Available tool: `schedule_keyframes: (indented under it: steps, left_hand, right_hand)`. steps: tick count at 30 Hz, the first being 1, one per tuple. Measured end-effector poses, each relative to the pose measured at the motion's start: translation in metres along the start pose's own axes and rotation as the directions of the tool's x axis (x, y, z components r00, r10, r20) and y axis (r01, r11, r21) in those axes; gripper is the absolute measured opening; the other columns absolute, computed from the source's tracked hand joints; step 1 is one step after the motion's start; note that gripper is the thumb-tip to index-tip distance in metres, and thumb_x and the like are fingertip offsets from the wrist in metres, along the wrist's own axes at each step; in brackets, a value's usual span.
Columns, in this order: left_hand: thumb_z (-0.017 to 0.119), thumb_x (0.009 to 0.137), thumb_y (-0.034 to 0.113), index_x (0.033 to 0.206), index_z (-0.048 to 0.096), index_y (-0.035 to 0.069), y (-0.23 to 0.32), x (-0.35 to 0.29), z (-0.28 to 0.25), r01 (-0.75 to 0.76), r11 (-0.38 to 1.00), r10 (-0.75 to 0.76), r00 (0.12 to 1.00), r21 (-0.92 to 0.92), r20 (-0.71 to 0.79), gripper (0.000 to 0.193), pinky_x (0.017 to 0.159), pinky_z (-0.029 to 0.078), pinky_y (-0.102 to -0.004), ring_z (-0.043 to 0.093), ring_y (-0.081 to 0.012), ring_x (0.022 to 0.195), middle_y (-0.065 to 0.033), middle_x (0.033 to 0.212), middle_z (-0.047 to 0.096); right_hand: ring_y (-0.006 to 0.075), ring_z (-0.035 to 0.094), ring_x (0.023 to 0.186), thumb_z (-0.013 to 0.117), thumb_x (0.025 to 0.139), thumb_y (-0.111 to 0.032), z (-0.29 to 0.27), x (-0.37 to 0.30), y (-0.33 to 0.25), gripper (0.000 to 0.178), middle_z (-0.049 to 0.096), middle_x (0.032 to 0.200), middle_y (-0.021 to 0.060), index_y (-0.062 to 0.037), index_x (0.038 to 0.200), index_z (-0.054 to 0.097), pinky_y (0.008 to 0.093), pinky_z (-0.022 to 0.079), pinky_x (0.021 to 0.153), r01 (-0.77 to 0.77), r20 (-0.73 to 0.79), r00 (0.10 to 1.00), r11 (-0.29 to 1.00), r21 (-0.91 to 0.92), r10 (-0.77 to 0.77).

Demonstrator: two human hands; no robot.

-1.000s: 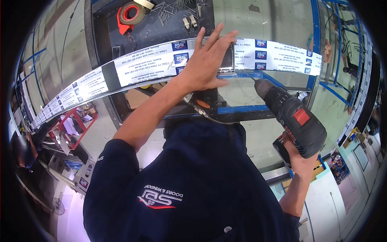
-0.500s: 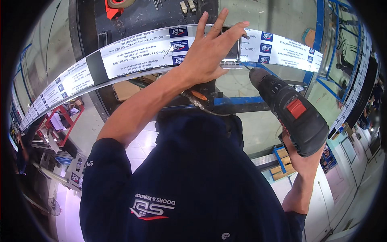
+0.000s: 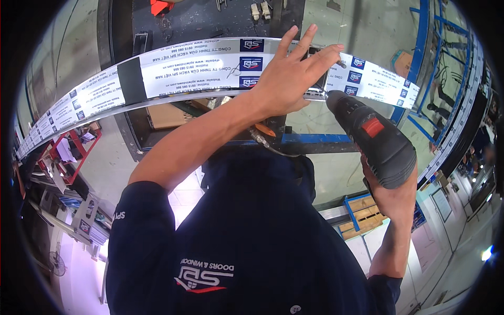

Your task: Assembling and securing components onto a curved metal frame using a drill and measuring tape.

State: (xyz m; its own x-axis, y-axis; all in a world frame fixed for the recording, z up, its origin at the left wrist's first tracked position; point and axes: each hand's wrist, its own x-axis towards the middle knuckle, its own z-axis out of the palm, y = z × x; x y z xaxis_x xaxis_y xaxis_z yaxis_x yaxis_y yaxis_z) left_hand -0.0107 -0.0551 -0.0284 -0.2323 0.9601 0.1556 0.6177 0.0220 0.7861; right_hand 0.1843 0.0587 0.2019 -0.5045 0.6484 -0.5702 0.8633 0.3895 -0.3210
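Note:
A long profile covered in white printed film with dark blue marks crosses in front of me. My left hand lies across it with fingers spread, thumb by the near edge, next to a dark cut-out. A small dark piece shows by the left fingertips; its kind is unclear. My right hand is wrapped round the grip of a black cordless drill with a red patch. The drill's nose points at the profile's near edge just right of my left hand, and its tip appears to touch there.
A dark workbench under the profile bears a red tool and small light-coloured parts. A hose with a metal fitting lies near my body. Blue metal frames stand at right, a red rack at left, a wooden pallet lower right.
The drill has come closer to the profile, and less of its bit shows. My left hand keeps its place on the profile while the whole view has shifted slightly.

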Motion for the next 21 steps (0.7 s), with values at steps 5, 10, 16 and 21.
schedule_keyframes:
  steps: [5,10,16,21]
  left_hand:
    - [0.089,0.062,0.006,0.153,0.039,0.012,0.0,0.0,-0.001,0.008,1.0,-0.008,1.0,-0.009,0.002,0.104,0.129,0.007,-0.0624,0.016,-0.0432,0.161,-0.0007,0.167,0.04]
    - [0.089,0.063,0.005,0.152,0.039,0.013,-0.001,-0.001,-0.004,0.018,1.0,-0.018,1.0,-0.012,0.01,0.103,0.129,0.006,-0.0623,0.015,-0.043,0.161,-0.0009,0.168,0.04]
    - [0.09,0.063,0.005,0.151,0.038,0.014,0.001,-0.001,-0.003,0.006,0.999,-0.007,1.0,-0.043,-0.008,0.103,0.129,0.006,-0.0625,0.014,-0.0431,0.161,-0.0005,0.168,0.039]
    - [0.09,0.063,0.006,0.15,0.039,0.013,0.001,-0.002,-0.002,-0.003,0.999,0.003,1.0,-0.047,-0.017,0.102,0.129,0.007,-0.0614,0.015,-0.0429,0.161,-0.0013,0.168,0.04]
  right_hand:
    - [0.0313,0.074,0.095,0.081,0.076,-0.005,0.002,0.004,-0.006,0.04,0.073,0.103,0.0213,0.0034,0.112,0.066,0.0378,0.055,0.085,0.014,0.024,1.0,0.996,-0.085,-0.012]
    - [0.0297,0.073,0.089,0.08,0.075,-0.004,0.001,0.01,-0.023,0.038,0.073,0.098,0.0205,0.004,0.109,0.067,0.0368,0.055,0.082,0.01,0.1,0.995,1.0,-0.02,-0.008]
    - [0.0294,0.072,0.088,0.079,0.075,-0.002,0.004,0.001,-0.008,0.036,0.074,0.097,0.0188,0.0045,0.108,0.067,0.0359,0.055,0.082,0.074,-0.001,0.997,0.996,-0.049,-0.074]
    - [0.0303,0.073,0.092,0.081,0.075,-0.002,0.006,0.009,-0.006,0.039,0.074,0.1,0.0183,0.0041,0.11,0.067,0.0369,0.055,0.084,0.095,-0.024,0.995,0.995,0.026,-0.094]
